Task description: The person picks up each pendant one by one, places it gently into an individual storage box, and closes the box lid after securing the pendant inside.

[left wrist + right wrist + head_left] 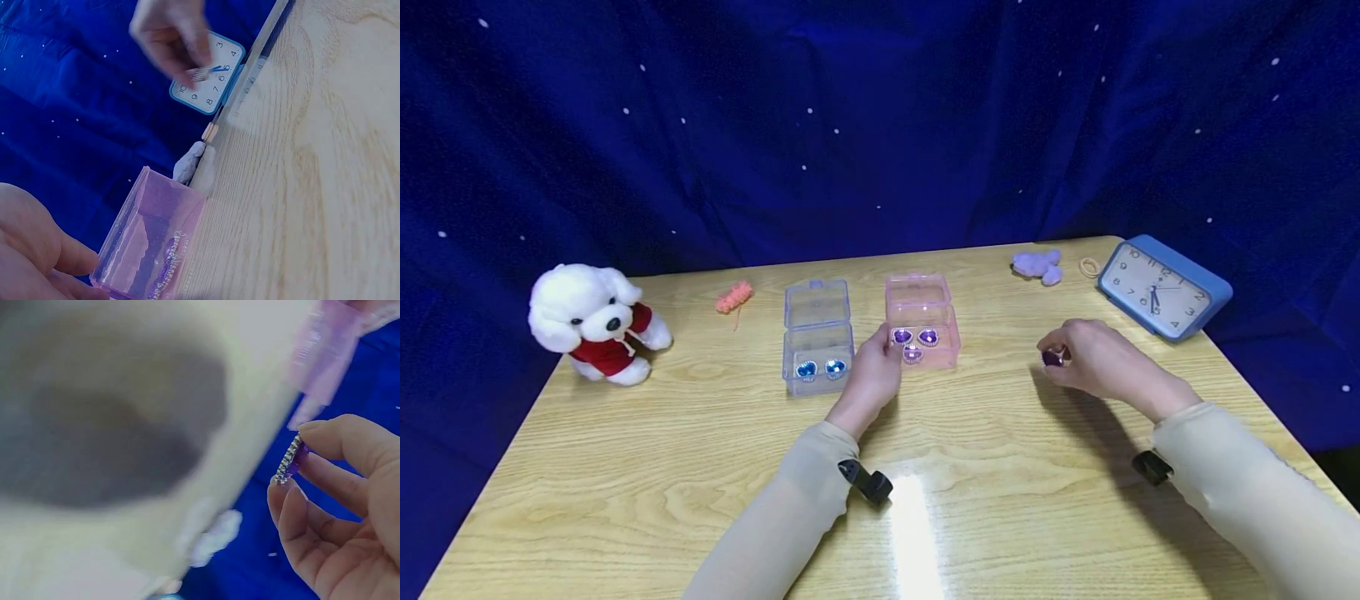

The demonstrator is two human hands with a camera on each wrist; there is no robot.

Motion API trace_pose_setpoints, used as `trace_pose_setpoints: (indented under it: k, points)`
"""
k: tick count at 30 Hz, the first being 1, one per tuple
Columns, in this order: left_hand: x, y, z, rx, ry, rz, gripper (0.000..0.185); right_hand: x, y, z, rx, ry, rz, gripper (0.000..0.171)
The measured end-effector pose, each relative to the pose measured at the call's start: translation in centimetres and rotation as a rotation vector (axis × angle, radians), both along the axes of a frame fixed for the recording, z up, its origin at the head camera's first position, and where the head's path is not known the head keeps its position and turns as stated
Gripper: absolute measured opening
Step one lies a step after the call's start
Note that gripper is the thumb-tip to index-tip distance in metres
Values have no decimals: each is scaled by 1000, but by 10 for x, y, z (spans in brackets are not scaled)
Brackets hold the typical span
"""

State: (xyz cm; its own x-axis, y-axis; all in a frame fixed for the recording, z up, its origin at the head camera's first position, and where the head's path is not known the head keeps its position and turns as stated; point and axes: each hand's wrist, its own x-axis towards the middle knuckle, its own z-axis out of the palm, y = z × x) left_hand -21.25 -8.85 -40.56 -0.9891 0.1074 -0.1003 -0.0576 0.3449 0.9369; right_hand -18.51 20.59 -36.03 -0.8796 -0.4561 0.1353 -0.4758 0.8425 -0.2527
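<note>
Purple gem, small and rimmed with tiny silvery stones, sits pinched between the thumb and fingertips of your right hand, held edge-on just above the table, out toward its right side and well apart from the boxes. In the head view it shows only as a dark violet spot at the front of your curled fingers; in the right wrist view its beaded rim faces the camera and the thumb tip rests on its upper end.

Your left hand rests against the left side of the pink box, thumb and fingers on its wall; whether they clamp the wall I cannot tell. That box stands open near the middle of the table with three more purple gems inside. Just beside it on the left stands a clear box, also open, with two blue gems.

The blue clock at the far right corner bears numerals 1 to 12; no other writing is readable.
</note>
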Motion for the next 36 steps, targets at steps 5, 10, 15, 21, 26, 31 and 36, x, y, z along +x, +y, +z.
trace_pose_setpoints:
  k: [5, 10, 15, 21, 26, 31, 36]
  points:
    - [0, 0, -1, -3, -1, -1, 54, -24, -28, 26, -42, 66, 53, 8]
    - [-1, 0, -2, -3, -1, 0, 54, -48, -63, 35, -48, 33, 86, 3]
    - [-1, 0, -2, 2, 3, -8, 54, -63, -96, 36, 13, -52, 53, 13]
    - [-1, 1, -2, -3, 10, -12, 54, -70, -120, 35, 114, -156, 8, 17]
    - [-1, 0, -1, -2, 10, -15, 54, -74, -134, 32, 217, -258, -67, 18]
    - [-1, 0, -1, 15, 14, -13, 53, -79, -145, 28, 262, -280, -66, 26]
    - [-1, 0, -1, 11, 15, -10, 53, -83, -151, 26, 309, -309, -84, 27]
